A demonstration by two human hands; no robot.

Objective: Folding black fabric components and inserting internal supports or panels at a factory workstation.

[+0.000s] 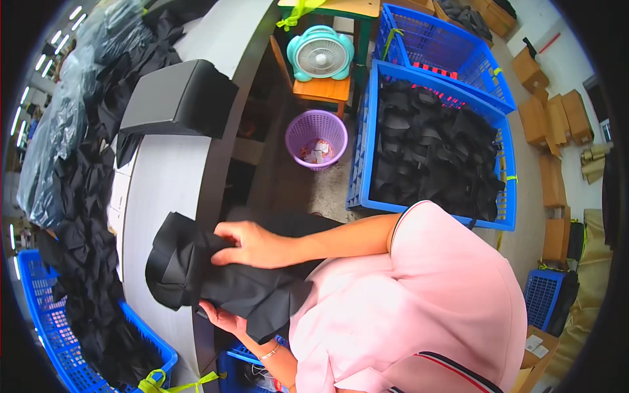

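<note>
A black cloth piece (239, 288), folded and curled at its far end, lies across my hands at the edge of the grey worktable (160, 196). My right hand (252, 243) rests on top of it, thumb and fingers pinching the fabric. From below, my left hand (226, 319), with a bracelet at the wrist, supports the cloth; its fingers are partly hidden under the fabric. Farther up the table stands a boxy black item (167, 98), apart from both hands.
Loose black cloth (85, 196) heaps along the table's far side, running into a blue basket (39, 295). Blue crates (367, 164) of black pieces, a purple bin (316, 121) and a turquoise fan (321, 56) on a stool stand nearby. Cartons (553, 177) line the wall.
</note>
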